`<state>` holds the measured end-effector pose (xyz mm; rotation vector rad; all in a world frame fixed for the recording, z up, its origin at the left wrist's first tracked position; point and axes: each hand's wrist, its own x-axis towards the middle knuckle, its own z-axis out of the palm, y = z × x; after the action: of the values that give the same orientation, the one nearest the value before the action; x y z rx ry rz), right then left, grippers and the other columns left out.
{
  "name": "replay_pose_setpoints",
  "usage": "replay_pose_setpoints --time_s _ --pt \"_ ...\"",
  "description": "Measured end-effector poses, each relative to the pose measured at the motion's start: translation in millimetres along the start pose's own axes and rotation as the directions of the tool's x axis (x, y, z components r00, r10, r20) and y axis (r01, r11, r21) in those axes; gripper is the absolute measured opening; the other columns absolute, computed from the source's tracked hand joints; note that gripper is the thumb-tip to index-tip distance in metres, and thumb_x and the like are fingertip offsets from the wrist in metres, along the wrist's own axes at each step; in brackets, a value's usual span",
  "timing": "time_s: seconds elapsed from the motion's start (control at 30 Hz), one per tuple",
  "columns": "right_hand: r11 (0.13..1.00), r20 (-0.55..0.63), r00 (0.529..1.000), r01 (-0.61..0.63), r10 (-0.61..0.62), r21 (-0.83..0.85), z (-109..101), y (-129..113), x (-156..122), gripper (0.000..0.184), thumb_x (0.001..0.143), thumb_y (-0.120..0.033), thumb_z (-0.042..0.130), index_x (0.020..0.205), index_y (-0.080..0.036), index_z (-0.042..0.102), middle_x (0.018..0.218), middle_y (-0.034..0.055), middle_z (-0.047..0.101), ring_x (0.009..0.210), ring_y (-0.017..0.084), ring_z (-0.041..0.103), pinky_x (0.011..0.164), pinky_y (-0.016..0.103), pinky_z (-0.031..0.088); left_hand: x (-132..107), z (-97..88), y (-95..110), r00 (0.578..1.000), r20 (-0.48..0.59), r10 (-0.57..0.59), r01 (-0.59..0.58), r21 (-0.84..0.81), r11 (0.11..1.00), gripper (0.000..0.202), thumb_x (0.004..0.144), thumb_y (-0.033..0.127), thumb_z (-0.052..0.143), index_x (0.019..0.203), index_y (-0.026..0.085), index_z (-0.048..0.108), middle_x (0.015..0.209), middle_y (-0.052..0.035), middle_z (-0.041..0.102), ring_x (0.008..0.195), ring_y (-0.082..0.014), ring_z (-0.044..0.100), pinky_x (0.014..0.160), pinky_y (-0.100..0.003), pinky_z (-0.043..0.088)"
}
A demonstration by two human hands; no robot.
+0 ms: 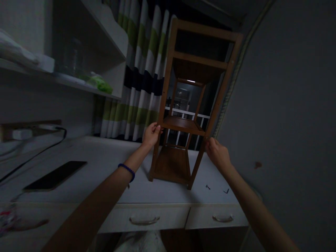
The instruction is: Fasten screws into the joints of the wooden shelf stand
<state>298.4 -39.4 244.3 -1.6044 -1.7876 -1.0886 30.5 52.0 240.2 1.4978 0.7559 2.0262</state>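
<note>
From my distant seat I follow two bare hands at a tall, open wooden shelf unit (182, 129), which stands on a white desk (118, 190), its near feet apparently resting on the top. It slants to the right in my view; I cannot tell how much of that is the lens. The left hand (152, 134) pinches the left post beside the middle shelf, thumb toward me. The right hand (217, 152) is closed at the right post, slightly lower, and seems to grip its edge — the fingertips are mostly hidden.

I judge the step in hand to be steadying or positioning the unit. The next move, I think, calls for an even hold on both posts and all feet level, since so tall a frame could tip.

On the desk, right of the unit, lie a small dark T-shaped piece (208, 187) and an L-shaped piece (226, 191), perhaps a hex key. A black, flat, phone-like device (55, 176) lies at the left, near a dark cable (36, 154). Two drawers with metal handles run along the front.

The room is dim: a white, green and navy striped curtain (143, 70) behind, a pale wall cupboard (111, 31) at upper left, a plain grey wall (288, 105) at right — with one brown patch.
</note>
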Motion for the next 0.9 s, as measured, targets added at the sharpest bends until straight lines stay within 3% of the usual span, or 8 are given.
replay_pose_setpoints --time_s 0.27,0.43,0.53,0.63,0.7,0.77,0.83,0.9 --pt "0.998 -0.018 0.998 -0.066 0.066 -0.005 0.9 -8.5 6.4 0.025 0.086 -0.04 0.04 0.089 -0.016 0.044 0.08 0.0058 0.061 0.056 0.017 0.057 0.044 0.026 0.017 -3.0 -0.2 4.4 1.0 0.004 -0.001 0.001 0.005 1.0 0.022 0.076 0.027 0.051 0.094 0.014 0.052 0.08 -0.0052 0.065 0.066 -0.0143 0.062 0.068 -0.029 0.051" --pt "0.999 -0.043 0.998 -0.045 0.045 0.017 5.3 -6.5 16.3 0.022 0.089 -0.035 0.037 0.085 -0.016 0.048 0.07 0.0039 0.06 0.05 0.016 0.054 0.042 0.026 0.015 -4.0 -0.1 6.9 1.0 0.016 -0.006 0.006 0.009 1.0 0.021 0.077 0.026 0.05 0.093 0.014 0.052 0.081 -0.0053 0.065 0.066 -0.0139 0.062 0.067 -0.028 0.051" --pt "0.996 -0.09 0.994 -0.049 0.055 0.069 12.7 -3.0 -1.2 0.024 0.091 -0.035 0.033 0.087 -0.017 0.049 0.074 0.0041 0.06 0.053 0.015 0.054 0.043 0.025 0.021 -4.1 -0.5 6.6 1.0 0.022 0.003 -0.004 0.024 1.0 0.022 0.077 0.026 0.049 0.095 0.013 0.052 0.08 -0.0053 0.065 0.066 -0.0131 0.061 0.066 -0.026 0.05" --pt "0.988 -0.183 0.979 -0.063 0.089 0.14 27.4 -17.5 -64.7 0.034 0.092 -0.032 0.02 0.088 -0.015 0.048 0.076 0.0074 0.059 0.064 0.016 0.056 0.05 0.026 0.035 -3.8 -0.2 5.1 1.0 0.021 0.005 -0.006 0.034 0.999 0.023 0.077 0.026 0.05 0.096 0.013 0.052 0.08 -0.0052 0.065 0.064 -0.013 0.061 0.064 -0.026 0.05" --pt "0.981 -0.224 0.974 0.035 0.009 0.19 42.3 -43.8 -128.6 0.038 0.092 -0.029 0.014 0.086 -0.015 0.049 0.074 0.0074 0.06 0.07 0.015 0.057 0.059 0.026 0.043 -3.7 0.4 3.7 1.0 0.022 0.01 -0.01 0.023 1.0 0.023 0.077 0.028 0.051 0.095 0.013 0.052 0.081 -0.0054 0.066 0.066 -0.0133 0.061 0.065 -0.027 0.051" --pt "0.953 -0.226 0.966 0.184 -0.129 0.241 61.7 -79.4 -195.6 0.031 0.09 -0.03 0.023 0.098 -0.016 0.05 0.089 0.0072 0.062 0.086 0.015 0.057 0.073 0.028 0.046 -3.7 0.7 2.4 1.0 0.007 0.016 -0.016 0.007 1.0 0.023 0.077 0.029 0.051 0.094 0.014 0.052 0.083 -0.0057 0.066 0.066 -0.0134 0.062 0.066 -0.027 0.051" --pt "0.858 -0.185 0.949 0.311 -0.256 0.408 82.3 -115.6 -252.0 0.032 0.087 -0.028 0.033 0.113 -0.013 0.045 0.107 0.0108 0.058 0.103 0.019 0.052 0.083 0.034 0.045 -3.7 0.1 1.4 1.0 0.002 0.015 -0.015 -0.005 1.0 0.023 0.077 0.029 0.052 0.095 0.014 0.052 0.083 -0.0058 0.066 0.066 -0.0131 0.062 0.066 -0.027 0.051" --pt "0.815 -0.105 0.975 0.222 -0.197 0.535 99.0 -144.1 -290.3 0.033 0.084 -0.021 0.038 0.115 -0.013 0.044 0.112 0.0119 0.055 0.105 0.019 0.05 0.082 0.034 0.047 -3.7 -1.3 1.1 0.999 0.032 0.002 -0.002 -0.009 1.0 0.023 0.078 0.028 0.052 0.096 0.014 0.052 0.082 -0.0055 0.066 0.065 -0.0126 0.061 0.065 -0.026 0.05"
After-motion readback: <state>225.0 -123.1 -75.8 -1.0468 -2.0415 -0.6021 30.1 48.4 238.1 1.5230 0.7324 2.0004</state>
